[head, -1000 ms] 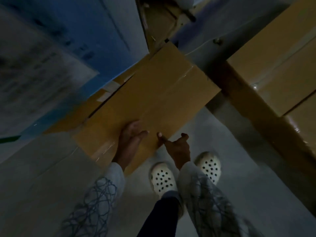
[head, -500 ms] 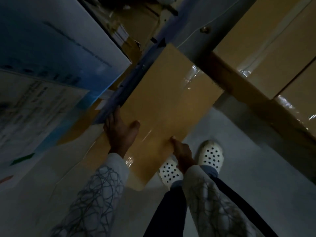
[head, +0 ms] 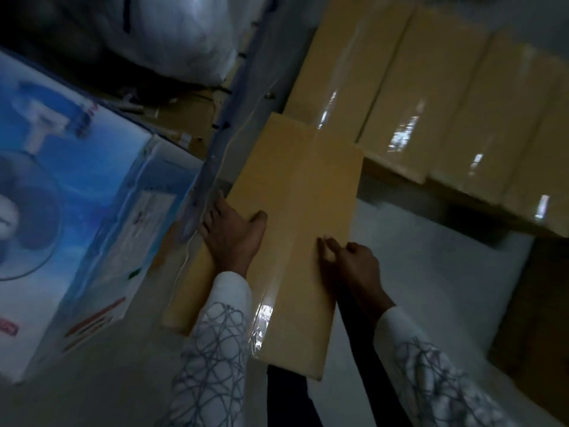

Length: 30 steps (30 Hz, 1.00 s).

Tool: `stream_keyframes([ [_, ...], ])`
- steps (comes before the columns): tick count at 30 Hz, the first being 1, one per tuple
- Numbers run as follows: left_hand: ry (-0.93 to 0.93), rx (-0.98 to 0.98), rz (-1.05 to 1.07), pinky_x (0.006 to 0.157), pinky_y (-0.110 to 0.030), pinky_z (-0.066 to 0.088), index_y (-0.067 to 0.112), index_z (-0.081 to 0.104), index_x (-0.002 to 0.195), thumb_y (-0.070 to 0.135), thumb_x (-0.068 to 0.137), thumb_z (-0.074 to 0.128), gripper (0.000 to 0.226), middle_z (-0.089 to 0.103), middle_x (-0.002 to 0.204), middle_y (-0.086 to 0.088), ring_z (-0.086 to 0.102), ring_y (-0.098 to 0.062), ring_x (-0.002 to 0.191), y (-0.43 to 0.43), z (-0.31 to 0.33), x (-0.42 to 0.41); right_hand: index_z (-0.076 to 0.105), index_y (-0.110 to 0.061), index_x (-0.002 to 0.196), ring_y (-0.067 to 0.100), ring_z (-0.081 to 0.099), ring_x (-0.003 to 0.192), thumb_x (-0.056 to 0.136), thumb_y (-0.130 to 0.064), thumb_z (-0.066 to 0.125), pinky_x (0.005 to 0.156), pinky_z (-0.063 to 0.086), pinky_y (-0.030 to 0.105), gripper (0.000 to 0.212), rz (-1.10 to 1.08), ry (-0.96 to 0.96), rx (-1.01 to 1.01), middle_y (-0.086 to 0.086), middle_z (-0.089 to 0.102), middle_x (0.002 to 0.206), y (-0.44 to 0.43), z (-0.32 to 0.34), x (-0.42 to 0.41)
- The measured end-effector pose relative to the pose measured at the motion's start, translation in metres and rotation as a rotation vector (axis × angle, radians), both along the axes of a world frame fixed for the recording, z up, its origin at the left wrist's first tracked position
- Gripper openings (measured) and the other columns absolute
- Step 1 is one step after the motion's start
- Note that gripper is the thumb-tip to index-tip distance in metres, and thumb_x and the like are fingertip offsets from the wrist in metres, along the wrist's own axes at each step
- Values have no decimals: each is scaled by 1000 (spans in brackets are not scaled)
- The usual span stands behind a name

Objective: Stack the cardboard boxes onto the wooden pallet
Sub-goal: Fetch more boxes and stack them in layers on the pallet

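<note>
Near the stacked brown boxes (head: 431,103), left hand (head: 231,238) and right hand (head: 354,269) gripped a long tan cardboard box (head: 295,192); glossy tape (head: 261,315) could cause slipping.

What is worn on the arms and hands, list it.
The left sleeve and right sleeve are long and white, printed with dark looping scribble lines, plain white at the wrists. The left hand and right hand are bare: no gloves, and no rings or watch visible.
</note>
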<state>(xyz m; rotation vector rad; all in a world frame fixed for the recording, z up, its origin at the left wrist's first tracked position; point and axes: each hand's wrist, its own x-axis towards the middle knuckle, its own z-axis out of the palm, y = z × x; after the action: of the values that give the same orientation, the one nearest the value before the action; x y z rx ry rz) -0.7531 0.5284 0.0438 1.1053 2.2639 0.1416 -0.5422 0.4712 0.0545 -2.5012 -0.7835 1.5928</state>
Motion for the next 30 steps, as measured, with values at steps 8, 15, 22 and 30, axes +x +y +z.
stream_keyframes([
  [8, -116, 155, -372, 119, -48, 16, 14, 21, 158, 52, 77, 69, 101, 41, 156, -12, 33, -32, 143, -53, 184, 105, 73, -22, 85, 26, 69, 89, 87, -47, 70, 90, 59, 57, 26, -581, -28, 174, -2, 72, 90, -119, 174, 53],
  [15, -7, 383, -736, 116, -53, 21, 14, 37, 150, 57, 75, 68, 92, 46, 151, -11, 38, -32, 138, -127, 305, 208, 61, -13, 120, 30, 66, 94, 74, -59, 65, 89, 59, 52, 65, -928, 22, 240, 5, 69, 109, -221, 262, 101],
  [22, -27, 504, -1162, 109, -54, 25, 10, 42, 141, 64, 71, 61, 90, 51, 143, -15, 44, -36, 129, -214, 365, 351, 54, -15, 128, 36, 66, 104, 78, -68, 62, 86, 61, 51, 73, -1314, -65, 358, 9, 65, 121, -345, 298, 176],
  [30, -161, 473, -1666, 112, -49, 21, 16, 41, 144, 57, 77, 67, 83, 50, 145, -11, 42, -32, 133, -416, 379, 507, 56, -16, 122, 33, 70, 94, 83, -59, 67, 61, 65, 45, 59, -1760, -86, 429, 9, 67, 112, -551, 310, 222],
])
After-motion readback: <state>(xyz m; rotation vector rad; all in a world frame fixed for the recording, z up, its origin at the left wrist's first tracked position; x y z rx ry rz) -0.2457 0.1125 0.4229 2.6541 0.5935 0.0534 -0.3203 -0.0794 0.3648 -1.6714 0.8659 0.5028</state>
